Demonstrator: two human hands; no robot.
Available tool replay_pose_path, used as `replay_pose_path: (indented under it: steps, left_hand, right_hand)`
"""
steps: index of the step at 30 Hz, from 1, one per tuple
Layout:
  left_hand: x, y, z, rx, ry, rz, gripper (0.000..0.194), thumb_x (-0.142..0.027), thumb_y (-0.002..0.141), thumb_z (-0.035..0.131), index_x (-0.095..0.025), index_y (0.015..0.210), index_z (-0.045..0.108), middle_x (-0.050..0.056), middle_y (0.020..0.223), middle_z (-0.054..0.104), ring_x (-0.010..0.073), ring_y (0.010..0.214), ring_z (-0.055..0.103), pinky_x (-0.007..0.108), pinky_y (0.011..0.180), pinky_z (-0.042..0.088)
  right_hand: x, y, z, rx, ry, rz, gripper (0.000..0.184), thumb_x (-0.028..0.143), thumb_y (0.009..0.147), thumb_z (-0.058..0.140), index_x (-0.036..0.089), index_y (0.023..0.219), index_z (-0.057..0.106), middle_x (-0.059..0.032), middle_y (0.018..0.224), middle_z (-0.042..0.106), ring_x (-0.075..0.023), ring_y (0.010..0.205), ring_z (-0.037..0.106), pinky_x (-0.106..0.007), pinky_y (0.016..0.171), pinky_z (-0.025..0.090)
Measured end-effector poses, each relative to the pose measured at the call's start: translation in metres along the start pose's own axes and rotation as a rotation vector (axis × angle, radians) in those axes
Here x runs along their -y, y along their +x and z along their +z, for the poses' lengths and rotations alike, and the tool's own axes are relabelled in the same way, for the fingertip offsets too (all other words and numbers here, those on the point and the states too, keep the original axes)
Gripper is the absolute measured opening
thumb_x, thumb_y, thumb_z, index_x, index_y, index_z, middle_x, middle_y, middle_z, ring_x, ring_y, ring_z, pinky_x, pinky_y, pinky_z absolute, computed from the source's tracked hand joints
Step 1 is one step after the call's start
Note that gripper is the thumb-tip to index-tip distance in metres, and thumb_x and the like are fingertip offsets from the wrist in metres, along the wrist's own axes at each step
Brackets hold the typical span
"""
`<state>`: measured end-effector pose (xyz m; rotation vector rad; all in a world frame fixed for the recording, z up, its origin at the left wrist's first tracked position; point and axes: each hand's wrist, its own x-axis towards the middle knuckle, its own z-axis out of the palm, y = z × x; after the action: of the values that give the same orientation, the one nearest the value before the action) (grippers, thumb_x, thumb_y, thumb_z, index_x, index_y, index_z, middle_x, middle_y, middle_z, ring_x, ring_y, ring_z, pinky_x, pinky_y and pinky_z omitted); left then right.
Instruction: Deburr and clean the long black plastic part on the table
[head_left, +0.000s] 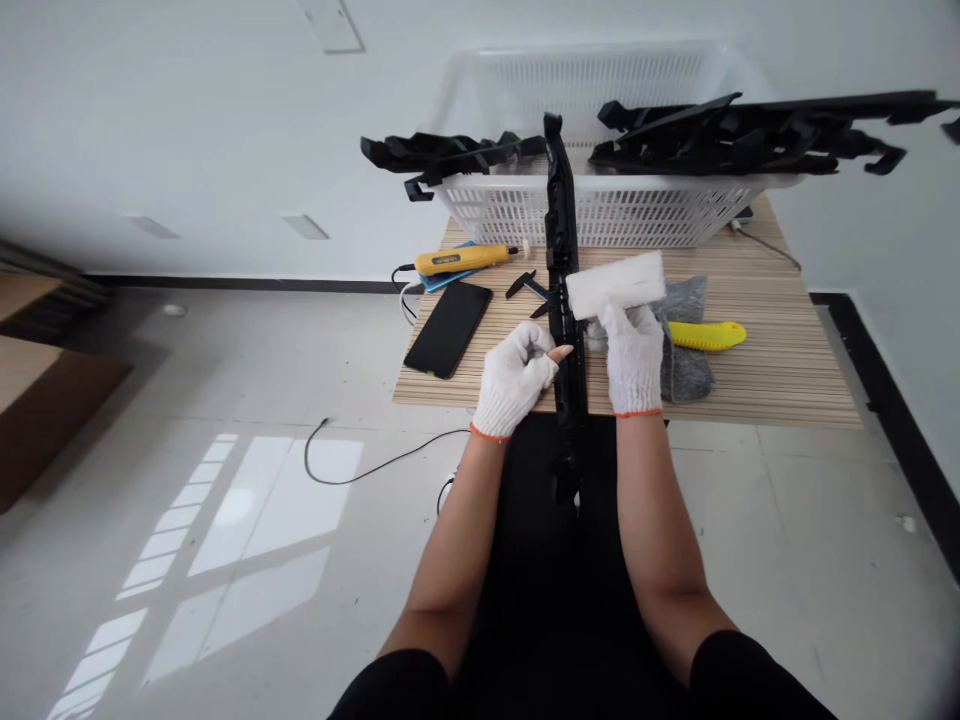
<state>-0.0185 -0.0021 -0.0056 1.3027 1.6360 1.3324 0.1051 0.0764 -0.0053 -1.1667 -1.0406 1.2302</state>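
Observation:
A long black plastic part (562, 250) lies lengthwise across the small wooden table (780, 380), from the basket to my lap. My left hand (514, 380), in a white glove with a bare fingertip showing, is closed and pinches the part's left edge. My right hand (634, 355), also gloved, grips a white rectangular block (616, 284) and holds it against the part's right side.
A white mesh basket (600, 210) at the table's back carries more black parts (750, 135) across its rim. A black phone (448, 328), a yellow tool (461, 260), a grey cloth (686, 365) and a yellow utility knife (709, 335) lie on the table. A cable trails on the floor.

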Motion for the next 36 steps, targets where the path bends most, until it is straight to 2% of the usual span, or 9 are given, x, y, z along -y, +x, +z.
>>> replay_pose_path:
  steps: [6,12,16,19,21,23,27,31,36]
  left_hand:
    - [0.001,0.002,-0.001,-0.009,-0.089,-0.006,0.041,-0.041,0.083,0.075,-0.021,0.06,0.047,-0.005,0.054,0.047,0.0097,0.054,0.039,0.027,0.055,0.034]
    - [0.004,-0.001,-0.001,0.024,-0.076,0.036,0.053,-0.05,0.092,0.065,-0.019,0.054,0.046,-0.003,0.053,0.046,0.0096,0.055,0.04,0.027,0.056,0.034]
    - [0.007,-0.004,-0.003,0.07,-0.066,0.018,0.049,-0.056,0.095,0.059,-0.018,0.063,0.057,-0.002,0.055,0.048,0.01,0.054,0.042,0.026,0.055,0.033]
    - [0.007,-0.009,-0.005,0.152,-0.044,0.012,0.041,-0.057,0.091,0.065,-0.017,0.088,0.07,-0.002,0.062,0.056,0.0106,0.056,0.048,0.025,0.056,0.039]
    - [0.006,-0.012,-0.006,0.213,-0.019,0.0,0.045,-0.058,0.087,0.069,-0.018,0.109,0.07,-0.002,0.068,0.062,0.0105,0.055,0.052,0.025,0.057,0.043]
    - [0.005,-0.015,-0.007,0.244,0.071,0.022,0.053,-0.059,0.084,0.072,-0.02,0.119,0.066,-0.002,0.072,0.065,0.0119,0.057,0.058,0.025,0.06,0.048]
    - [0.005,-0.017,-0.005,0.2,0.34,0.155,0.065,-0.064,0.073,0.08,-0.022,0.119,0.063,0.002,0.086,0.072,0.0219,0.082,0.071,0.031,0.072,0.055]
    - [0.005,-0.016,0.0,0.17,0.47,0.249,0.08,-0.068,0.061,0.086,-0.022,0.12,0.058,0.008,0.105,0.074,0.0293,0.096,0.072,0.039,0.08,0.057]
    - [0.007,-0.016,0.001,0.174,0.555,0.307,0.057,-0.058,0.073,0.081,-0.022,0.11,0.057,0.005,0.098,0.073,0.0258,0.087,0.072,0.036,0.075,0.054]
  right_hand:
    - [0.003,-0.001,-0.001,0.004,0.071,0.004,0.036,0.055,0.076,0.074,0.022,0.081,0.061,0.0045,0.067,0.061,-0.0088,0.056,0.055,-0.021,0.049,0.045]
    - [0.006,-0.002,-0.003,0.04,0.121,-0.025,0.035,0.05,0.074,0.077,0.022,0.074,0.056,0.0065,0.061,0.056,-0.0071,0.051,0.049,-0.02,0.046,0.042]
    - [0.008,-0.001,-0.005,0.012,0.1,-0.014,0.039,0.055,0.072,0.077,0.023,0.075,0.055,0.0063,0.061,0.056,-0.0076,0.051,0.049,-0.02,0.044,0.041]
    - [0.008,0.0,-0.006,0.001,0.074,-0.018,0.04,0.058,0.075,0.074,0.023,0.077,0.055,0.0061,0.062,0.056,-0.0078,0.051,0.051,-0.021,0.044,0.041]
    - [0.008,0.001,-0.006,-0.003,0.079,-0.016,0.041,0.059,0.075,0.074,0.023,0.079,0.055,0.0066,0.062,0.056,-0.0076,0.051,0.051,-0.021,0.045,0.041]
    - [0.007,0.002,-0.006,-0.003,0.094,-0.016,0.041,0.059,0.075,0.075,0.023,0.08,0.055,0.0069,0.063,0.056,-0.0076,0.051,0.051,-0.021,0.045,0.042]
    - [0.007,0.001,-0.006,-0.013,0.078,-0.024,0.042,0.061,0.075,0.074,0.023,0.082,0.056,0.0059,0.065,0.059,-0.0094,0.054,0.053,-0.024,0.048,0.044]
    - [0.012,-0.003,-0.007,-0.012,0.02,-0.001,0.043,0.063,0.077,0.074,0.025,0.079,0.054,0.004,0.065,0.061,-0.0123,0.061,0.055,-0.027,0.053,0.045]
    - [0.013,-0.004,-0.008,0.018,0.033,0.021,0.044,0.063,0.075,0.078,0.026,0.076,0.053,0.0036,0.063,0.061,-0.0133,0.061,0.052,-0.029,0.054,0.044]
